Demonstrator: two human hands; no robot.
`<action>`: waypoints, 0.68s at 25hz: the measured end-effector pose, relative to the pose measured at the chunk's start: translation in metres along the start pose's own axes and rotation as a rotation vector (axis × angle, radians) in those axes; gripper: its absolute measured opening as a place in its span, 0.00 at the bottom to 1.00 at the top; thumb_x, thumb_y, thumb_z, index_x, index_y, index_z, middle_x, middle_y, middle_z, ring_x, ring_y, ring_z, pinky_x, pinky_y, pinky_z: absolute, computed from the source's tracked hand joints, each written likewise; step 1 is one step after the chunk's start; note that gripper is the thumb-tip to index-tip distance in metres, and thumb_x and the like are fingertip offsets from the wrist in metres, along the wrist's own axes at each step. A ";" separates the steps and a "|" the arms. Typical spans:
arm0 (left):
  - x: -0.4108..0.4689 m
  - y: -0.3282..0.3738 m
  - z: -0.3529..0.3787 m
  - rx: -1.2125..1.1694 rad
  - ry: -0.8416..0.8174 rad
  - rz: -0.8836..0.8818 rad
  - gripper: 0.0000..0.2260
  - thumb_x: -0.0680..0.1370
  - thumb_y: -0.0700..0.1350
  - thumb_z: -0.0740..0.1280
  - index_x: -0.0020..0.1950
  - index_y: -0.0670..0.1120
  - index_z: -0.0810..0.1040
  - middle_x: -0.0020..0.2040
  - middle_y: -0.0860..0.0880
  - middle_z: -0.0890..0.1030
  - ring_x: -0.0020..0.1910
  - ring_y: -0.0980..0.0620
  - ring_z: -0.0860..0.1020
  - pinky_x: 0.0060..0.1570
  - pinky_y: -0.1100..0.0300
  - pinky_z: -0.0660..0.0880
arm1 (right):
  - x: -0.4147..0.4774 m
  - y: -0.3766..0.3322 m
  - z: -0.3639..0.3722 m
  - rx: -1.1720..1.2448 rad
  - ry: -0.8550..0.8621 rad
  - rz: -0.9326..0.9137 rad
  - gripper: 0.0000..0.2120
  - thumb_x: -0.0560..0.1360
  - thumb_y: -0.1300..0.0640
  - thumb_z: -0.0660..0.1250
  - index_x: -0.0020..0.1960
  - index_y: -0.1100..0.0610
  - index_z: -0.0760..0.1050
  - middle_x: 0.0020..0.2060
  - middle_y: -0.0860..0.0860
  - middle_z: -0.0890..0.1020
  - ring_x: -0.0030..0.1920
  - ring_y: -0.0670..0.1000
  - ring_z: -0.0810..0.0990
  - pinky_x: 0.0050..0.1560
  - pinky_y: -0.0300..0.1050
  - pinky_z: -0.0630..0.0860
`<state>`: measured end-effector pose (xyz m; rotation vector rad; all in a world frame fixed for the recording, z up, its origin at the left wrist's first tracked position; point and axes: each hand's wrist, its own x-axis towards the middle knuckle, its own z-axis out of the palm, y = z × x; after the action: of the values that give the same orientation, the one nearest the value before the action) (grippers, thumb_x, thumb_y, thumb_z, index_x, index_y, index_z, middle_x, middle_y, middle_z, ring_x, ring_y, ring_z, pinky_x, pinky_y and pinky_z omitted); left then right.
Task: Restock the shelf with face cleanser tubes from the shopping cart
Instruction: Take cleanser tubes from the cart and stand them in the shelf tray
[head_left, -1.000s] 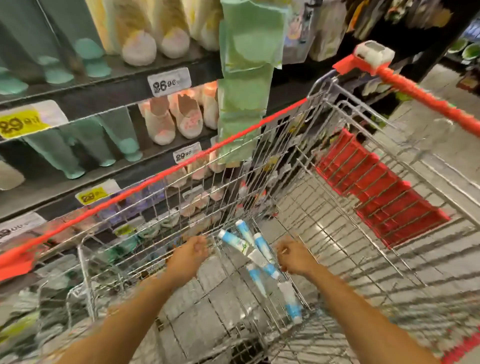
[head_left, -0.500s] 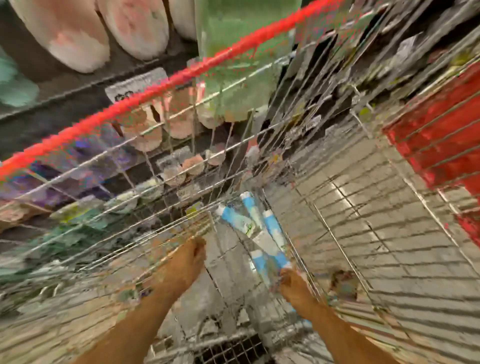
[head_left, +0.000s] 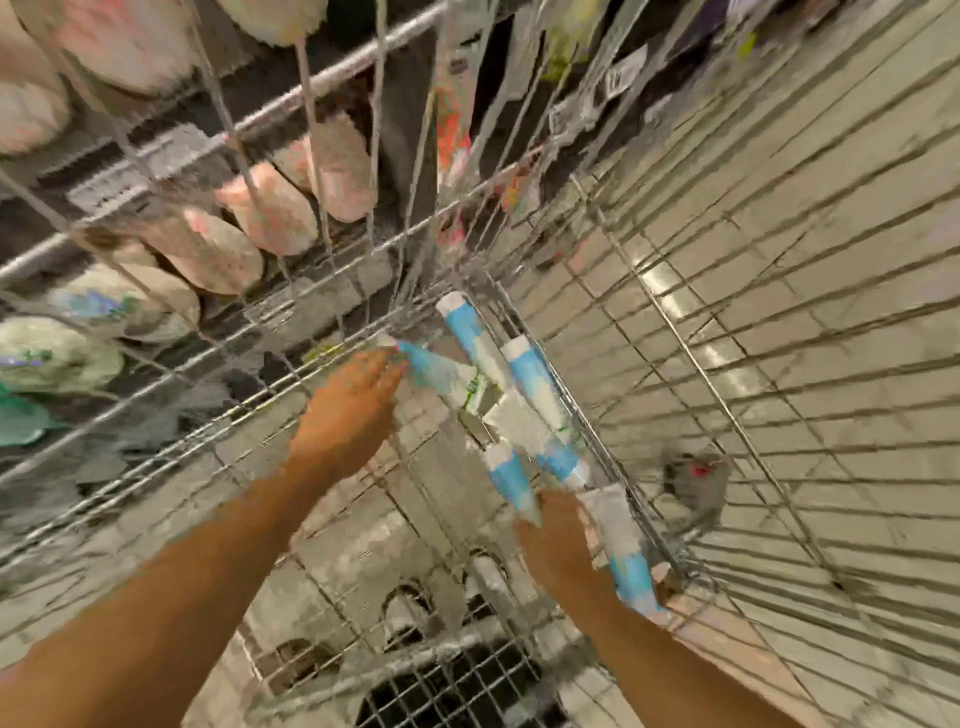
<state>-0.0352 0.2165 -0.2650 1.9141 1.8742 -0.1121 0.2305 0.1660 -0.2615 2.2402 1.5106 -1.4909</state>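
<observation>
A wire shopping cart (head_left: 332, 73) is seen from above, and five blue-and-white face cleanser tubes (head_left: 535, 395) are found on its floor, gathered along the right side towards the far corner. Two tubes lie side by side with their white caps pointed away; a leftmost tube (head_left: 434, 366) is laid crosswise, touching them. Nearer, a short tube (head_left: 506, 475) and a paler tube (head_left: 626, 551) are lined up against the right wall. The whole view is smeared by motion.

The left hand (head_left: 353, 410) is stretched forward, back upward, its fingertips set at the cap end of the leftmost tube; whether that tube is gripped cannot be told. The right hand (head_left: 556, 535) is held nearer, between the short tube and the paler tube, touching the short tube's near end; its fingers are hidden by blur, so its hold cannot be judged either. Both forearms are bare and angled in from the near edge.

Beyond the cart's left wall, dark shelves (head_left: 405, 93) are stocked with pink-and-white tubes (head_left: 275, 213) and pale green ones (head_left: 52, 353), with a price label (head_left: 119, 179) on a shelf edge. A tiled floor (head_left: 779, 260) and a cart wheel (head_left: 693, 480) are seen through the wire at right.
</observation>
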 end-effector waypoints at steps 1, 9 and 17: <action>0.007 -0.002 0.005 0.072 -0.032 0.061 0.28 0.77 0.44 0.62 0.76 0.44 0.59 0.76 0.43 0.59 0.74 0.43 0.58 0.72 0.50 0.56 | 0.001 0.002 0.004 -0.023 0.014 0.000 0.10 0.72 0.65 0.64 0.54 0.62 0.72 0.41 0.53 0.76 0.38 0.43 0.79 0.36 0.37 0.73; 0.024 0.005 0.023 0.302 0.011 0.000 0.30 0.78 0.54 0.63 0.77 0.51 0.55 0.68 0.46 0.72 0.66 0.42 0.65 0.64 0.48 0.63 | -0.006 0.021 -0.003 0.071 0.046 -0.025 0.07 0.72 0.58 0.69 0.48 0.51 0.73 0.36 0.46 0.78 0.35 0.45 0.76 0.32 0.34 0.69; -0.016 0.023 0.030 -0.249 -0.184 -0.362 0.26 0.71 0.63 0.67 0.63 0.49 0.70 0.47 0.48 0.75 0.43 0.48 0.76 0.40 0.57 0.72 | -0.013 0.021 -0.013 0.230 0.015 -0.007 0.14 0.68 0.62 0.74 0.51 0.56 0.76 0.35 0.46 0.80 0.29 0.39 0.78 0.28 0.33 0.72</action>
<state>-0.0064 0.1908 -0.2801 1.3426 1.9837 -0.1544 0.2544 0.1532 -0.2545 2.3735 1.4171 -1.7347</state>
